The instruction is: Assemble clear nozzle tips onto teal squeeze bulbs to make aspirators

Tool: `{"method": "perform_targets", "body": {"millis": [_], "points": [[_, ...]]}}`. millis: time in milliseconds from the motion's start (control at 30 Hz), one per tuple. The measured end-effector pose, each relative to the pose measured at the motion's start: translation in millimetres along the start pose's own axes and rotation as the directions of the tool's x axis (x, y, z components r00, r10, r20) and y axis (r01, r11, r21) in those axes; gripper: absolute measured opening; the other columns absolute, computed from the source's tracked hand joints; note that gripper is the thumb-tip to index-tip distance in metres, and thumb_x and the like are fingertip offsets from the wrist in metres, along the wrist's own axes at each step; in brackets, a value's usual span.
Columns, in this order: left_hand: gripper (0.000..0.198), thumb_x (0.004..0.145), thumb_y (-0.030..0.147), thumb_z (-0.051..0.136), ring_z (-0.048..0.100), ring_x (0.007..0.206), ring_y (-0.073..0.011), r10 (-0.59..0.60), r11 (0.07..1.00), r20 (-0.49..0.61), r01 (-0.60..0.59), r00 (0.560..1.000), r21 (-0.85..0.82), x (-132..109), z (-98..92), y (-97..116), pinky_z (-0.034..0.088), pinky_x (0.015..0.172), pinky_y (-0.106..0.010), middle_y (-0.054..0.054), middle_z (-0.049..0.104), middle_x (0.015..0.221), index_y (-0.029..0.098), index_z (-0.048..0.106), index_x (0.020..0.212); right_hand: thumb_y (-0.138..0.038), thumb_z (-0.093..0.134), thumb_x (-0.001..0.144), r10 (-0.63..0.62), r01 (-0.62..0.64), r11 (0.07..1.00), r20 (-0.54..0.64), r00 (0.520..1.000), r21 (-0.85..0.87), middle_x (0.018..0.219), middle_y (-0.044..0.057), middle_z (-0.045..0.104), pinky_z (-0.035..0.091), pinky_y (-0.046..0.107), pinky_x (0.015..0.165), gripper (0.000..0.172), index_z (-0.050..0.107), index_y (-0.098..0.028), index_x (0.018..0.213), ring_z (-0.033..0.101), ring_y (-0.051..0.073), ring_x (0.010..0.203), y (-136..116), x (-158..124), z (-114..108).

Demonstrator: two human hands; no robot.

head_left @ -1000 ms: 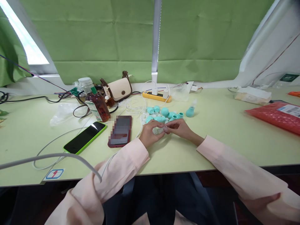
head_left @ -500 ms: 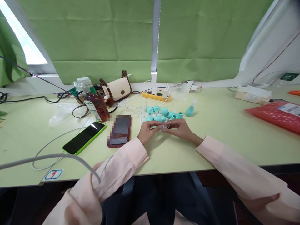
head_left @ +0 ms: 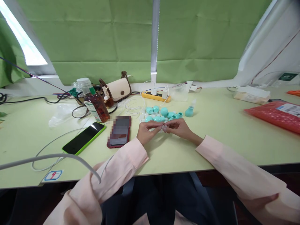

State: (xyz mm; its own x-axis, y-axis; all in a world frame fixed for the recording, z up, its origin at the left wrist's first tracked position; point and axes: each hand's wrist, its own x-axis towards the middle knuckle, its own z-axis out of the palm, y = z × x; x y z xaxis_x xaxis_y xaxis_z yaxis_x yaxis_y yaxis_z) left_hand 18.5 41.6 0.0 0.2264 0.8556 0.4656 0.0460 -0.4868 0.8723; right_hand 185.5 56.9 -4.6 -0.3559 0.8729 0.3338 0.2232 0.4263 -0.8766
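Observation:
Both hands meet over the middle of the table, fingertips together on a small clear plastic piece (head_left: 163, 127). My left hand (head_left: 147, 132) pinches it from the left, and my right hand (head_left: 180, 128) from the right. Just beyond my fingers lies a cluster of several turquoise bulb-shaped pieces (head_left: 164, 112) with small whitish parts among them. One turquoise bulb with a clear tip (head_left: 189, 111) stands upright apart from the cluster, to its right.
Left of my hands lie a dark red phone (head_left: 120, 131) and a green-edged phone (head_left: 84, 138). Behind are a bottle (head_left: 97, 104), a cream bag (head_left: 119, 89) and a yellow power strip (head_left: 156, 96). A red package (head_left: 276, 114) lies far right.
More of the clear plastic piece shows between and below my fingertips. My hands have barely moved, and the view has shifted very slightly.

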Motion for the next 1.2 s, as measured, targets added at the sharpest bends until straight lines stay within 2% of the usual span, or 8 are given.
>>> {"method": "perform_targets", "body": {"millis": [233, 467, 767, 933, 1033, 1133, 1200], "points": [[0.016, 0.067, 0.022, 0.061, 0.062, 0.085, -0.0208, 0.069, 0.986, -0.049, -0.061, 0.996, 0.153, -3, 1.1, 1, 0.046, 0.083, -0.035, -0.006, 0.068, 0.086, 0.017, 0.068, 0.079, -0.034, 0.067, 0.057, 0.009, -0.009, 1.0, -0.041, 0.999, -0.001, 0.061, 0.003, 0.061, 0.046, 0.024, 0.05, 0.025, 0.067, -0.014, 0.073, 0.053, 0.012, 0.054, -3, -2, 2], [0.021, 0.071, 0.021, 0.056, 0.052, 0.103, -0.0211, 0.129, 0.97, 0.044, -0.135, 0.991, 0.203, -4, -0.8, -5, 0.041, 0.091, -0.035, -0.006, 0.064, 0.097, 0.017, 0.065, 0.09, -0.032, 0.067, 0.057, 0.007, -0.006, 1.0, -0.048, 0.999, 0.022, 0.061, 0.003, 0.061, 0.047, 0.025, 0.052, 0.025, 0.067, -0.014, 0.074, 0.054, 0.012, 0.055, -4, -2, 2], [0.023, 0.077, 0.021, 0.051, 0.05, 0.105, -0.0206, 0.11, 0.98, 0.14, -0.131, 0.984, 0.148, -8, -3.2, -3, 0.039, 0.092, -0.037, -0.005, 0.062, 0.103, 0.02, 0.062, 0.097, -0.033, 0.068, 0.056, 0.028, -0.023, 0.998, -0.076, 0.997, 0.057, 0.06, 0.003, 0.062, 0.048, 0.025, 0.05, 0.026, 0.066, -0.014, 0.074, 0.054, 0.012, 0.052, -2, -4, 5], [0.019, 0.075, 0.022, 0.054, 0.059, 0.09, -0.0206, 0.041, 0.994, 0.086, -0.049, 0.995, 0.093, -17, -8.4, 0, 0.046, 0.082, -0.035, -0.008, 0.065, 0.094, 0.018, 0.065, 0.09, -0.032, 0.067, 0.058, 0.019, -0.015, 0.999, -0.094, 0.995, 0.036, 0.07, 0.004, 0.065, 0.05, 0.028, 0.057, 0.024, 0.066, -0.016, 0.076, 0.058, 0.014, 0.059, -4, -12, 16], [0.014, 0.072, 0.02, 0.058, 0.06, 0.086, -0.0193, 0.001, 0.999, 0.072, -0.004, 0.997, 0.038, -24, -10.2, 7, 0.049, 0.078, -0.031, -0.008, 0.066, 0.089, 0.016, 0.067, 0.082, -0.026, 0.065, 0.062, -0.089, 0.088, 0.996, -0.071, 0.993, -0.017, 0.07, 0.004, 0.065, 0.05, 0.027, 0.058, 0.018, 0.066, -0.018, 0.078, 0.059, 0.015, 0.062, -8, -19, 23], [0.012, 0.068, 0.016, 0.062, 0.06, 0.084, -0.0189, -0.171, 0.97, 0.085, 0.183, 0.982, -0.16, -28, -10.8, 15, 0.05, 0.075, -0.03, -0.007, 0.067, 0.085, 0.017, 0.068, 0.077, -0.021, 0.064, 0.063, -0.223, 0.218, 0.973, -0.076, 0.972, -0.075, 0.065, 0.001, 0.064, 0.049, 0.026, 0.054, 0.016, 0.064, -0.02, 0.08, 0.057, 0.013, 0.058, -11, -25, 26], [0.011, 0.064, 0.016, 0.065, 0.06, 0.083, -0.0198, -0.293, 0.916, 0.098, 0.309, 0.951, -0.256, -30, -11.1, 17, 0.051, 0.071, -0.029, -0.006, 0.066, 0.085, 0.017, 0.068, 0.074, -0.019, 0.063, 0.064, -0.287, 0.278, 0.954, -0.068, 0.956, -0.112, 0.065, 0.0, 0.064, 0.048, 0.025, 0.053, 0.019, 0.063, -0.022, 0.083, 0.057, 0.012, 0.057, -12, -28, 26]]}}
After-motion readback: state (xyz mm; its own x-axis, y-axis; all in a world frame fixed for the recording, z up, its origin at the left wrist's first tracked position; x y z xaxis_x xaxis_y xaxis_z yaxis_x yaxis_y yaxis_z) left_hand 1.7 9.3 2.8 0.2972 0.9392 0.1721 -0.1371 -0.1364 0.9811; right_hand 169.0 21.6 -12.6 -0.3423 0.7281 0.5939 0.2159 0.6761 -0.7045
